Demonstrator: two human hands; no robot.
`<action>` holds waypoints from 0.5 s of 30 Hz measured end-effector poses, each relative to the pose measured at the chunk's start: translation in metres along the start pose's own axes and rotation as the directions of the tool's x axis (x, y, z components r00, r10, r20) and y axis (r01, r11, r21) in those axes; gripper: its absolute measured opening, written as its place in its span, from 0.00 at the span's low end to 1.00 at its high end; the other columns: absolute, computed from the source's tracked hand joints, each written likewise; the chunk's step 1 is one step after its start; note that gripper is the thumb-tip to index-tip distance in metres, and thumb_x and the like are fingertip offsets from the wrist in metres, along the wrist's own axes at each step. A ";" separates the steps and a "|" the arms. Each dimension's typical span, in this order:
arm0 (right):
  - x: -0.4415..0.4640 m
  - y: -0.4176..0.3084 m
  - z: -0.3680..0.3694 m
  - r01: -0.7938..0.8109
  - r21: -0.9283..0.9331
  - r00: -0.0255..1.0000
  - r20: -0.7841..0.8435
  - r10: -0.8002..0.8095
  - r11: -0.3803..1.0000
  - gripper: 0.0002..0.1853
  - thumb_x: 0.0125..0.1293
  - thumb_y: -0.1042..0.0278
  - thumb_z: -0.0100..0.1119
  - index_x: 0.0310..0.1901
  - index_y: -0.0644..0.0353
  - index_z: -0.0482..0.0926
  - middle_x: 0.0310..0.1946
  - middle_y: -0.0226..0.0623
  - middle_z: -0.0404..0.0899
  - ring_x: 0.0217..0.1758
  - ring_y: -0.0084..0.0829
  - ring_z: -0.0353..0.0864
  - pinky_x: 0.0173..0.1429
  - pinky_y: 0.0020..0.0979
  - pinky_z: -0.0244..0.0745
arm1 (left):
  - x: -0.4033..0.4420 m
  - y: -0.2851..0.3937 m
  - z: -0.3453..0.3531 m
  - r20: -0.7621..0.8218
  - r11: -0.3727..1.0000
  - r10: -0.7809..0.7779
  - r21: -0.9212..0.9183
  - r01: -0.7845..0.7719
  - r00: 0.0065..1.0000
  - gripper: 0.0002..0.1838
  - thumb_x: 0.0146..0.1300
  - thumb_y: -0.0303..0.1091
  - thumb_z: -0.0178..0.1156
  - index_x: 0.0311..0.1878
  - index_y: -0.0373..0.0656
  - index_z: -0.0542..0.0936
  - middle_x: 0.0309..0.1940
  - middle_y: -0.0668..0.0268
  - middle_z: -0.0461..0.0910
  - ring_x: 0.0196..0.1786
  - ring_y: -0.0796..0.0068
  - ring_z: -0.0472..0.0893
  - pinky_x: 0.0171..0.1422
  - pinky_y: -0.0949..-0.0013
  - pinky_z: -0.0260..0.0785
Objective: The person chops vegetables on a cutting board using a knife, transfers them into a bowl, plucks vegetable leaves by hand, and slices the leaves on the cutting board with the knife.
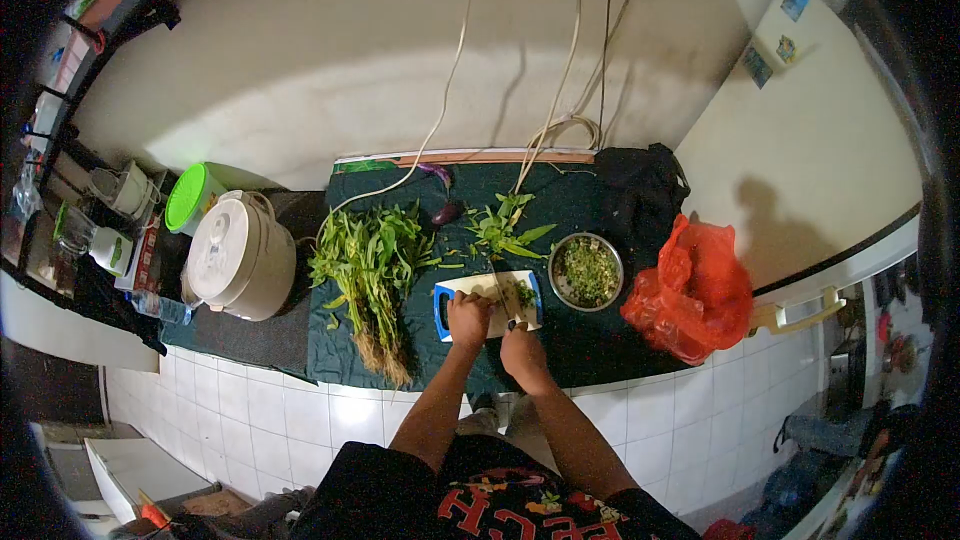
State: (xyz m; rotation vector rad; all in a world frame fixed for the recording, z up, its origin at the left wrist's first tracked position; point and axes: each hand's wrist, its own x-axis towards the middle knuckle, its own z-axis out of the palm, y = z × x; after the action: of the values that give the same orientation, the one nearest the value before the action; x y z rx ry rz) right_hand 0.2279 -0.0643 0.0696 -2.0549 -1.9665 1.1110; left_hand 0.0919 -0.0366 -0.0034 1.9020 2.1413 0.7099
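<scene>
A white cutting board with blue ends lies at the front of the cloth-covered table. My left hand is on its left part, fingers curled down. Whatever is under those fingers is too small to make out. In my right hand is the handle of a knife, its thin blade pointing away from me across the board. Chopped greens lie right of the blade. Beyond the board rest loose leafy stems. To the right stands a metal bowl holding chopped greens.
A large bunch of rooted leafy greens lies left of the board. Behind are purple eggplants. A red plastic bag and a black bag sit right. A white rice cooker stands left; cables hang from the wall.
</scene>
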 end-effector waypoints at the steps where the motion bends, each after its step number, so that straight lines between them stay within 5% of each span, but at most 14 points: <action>1: -0.002 0.002 0.003 0.001 -0.001 1.000 0.001 -0.001 1.000 0.20 0.75 0.58 0.44 0.49 0.72 0.70 0.37 0.62 0.81 0.41 0.61 0.82 0.47 0.54 0.77 | 0.000 -0.001 0.001 -0.001 1.000 -0.002 0.000 0.002 1.000 0.09 0.53 0.39 0.66 0.36 0.51 0.88 0.38 0.70 0.83 0.47 0.62 0.75 0.51 0.57 0.65; 3: -0.011 0.011 0.016 0.128 -0.082 0.986 -0.097 -0.135 0.988 0.20 0.76 0.58 0.43 0.49 0.72 0.70 0.35 0.62 0.81 0.40 0.62 0.82 0.45 0.53 0.77 | 0.001 -0.002 0.003 -0.007 1.000 -0.007 0.027 0.007 1.000 0.09 0.52 0.40 0.66 0.37 0.52 0.88 0.38 0.71 0.83 0.47 0.61 0.75 0.52 0.57 0.65; 7: -0.011 0.024 0.040 -0.023 -0.069 0.995 -0.102 0.016 0.997 0.20 0.76 0.59 0.42 0.49 0.74 0.70 0.34 0.63 0.81 0.39 0.61 0.82 0.43 0.53 0.77 | 0.001 0.003 -0.005 0.003 1.000 -0.012 -0.003 0.012 1.000 0.09 0.52 0.39 0.67 0.38 0.53 0.88 0.38 0.71 0.83 0.47 0.60 0.75 0.52 0.56 0.64; 11: 0.016 0.007 0.014 0.113 -0.045 0.992 0.055 -0.110 0.993 0.20 0.76 0.60 0.41 0.53 0.74 0.69 0.34 0.63 0.81 0.41 0.61 0.82 0.43 0.53 0.78 | -0.002 0.002 0.001 -0.005 0.996 -0.088 -0.019 0.088 0.996 0.09 0.52 0.39 0.68 0.38 0.53 0.88 0.39 0.71 0.83 0.49 0.58 0.75 0.52 0.53 0.65; 15: 0.002 -0.005 0.010 0.044 -0.022 0.999 -0.017 -0.044 0.999 0.20 0.77 0.60 0.41 0.53 0.73 0.69 0.34 0.61 0.81 0.40 0.61 0.83 0.43 0.53 0.78 | -0.003 -0.001 0.004 0.023 0.981 -0.155 -0.118 0.157 0.988 0.09 0.51 0.39 0.70 0.38 0.54 0.88 0.41 0.72 0.83 0.50 0.57 0.75 0.53 0.53 0.66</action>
State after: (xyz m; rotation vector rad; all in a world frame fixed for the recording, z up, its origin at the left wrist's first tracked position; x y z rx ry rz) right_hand 0.2178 -0.0658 0.0643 -2.0144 -2.0142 1.0647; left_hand 0.0931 -0.0392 -0.0081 1.6537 2.1586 0.7709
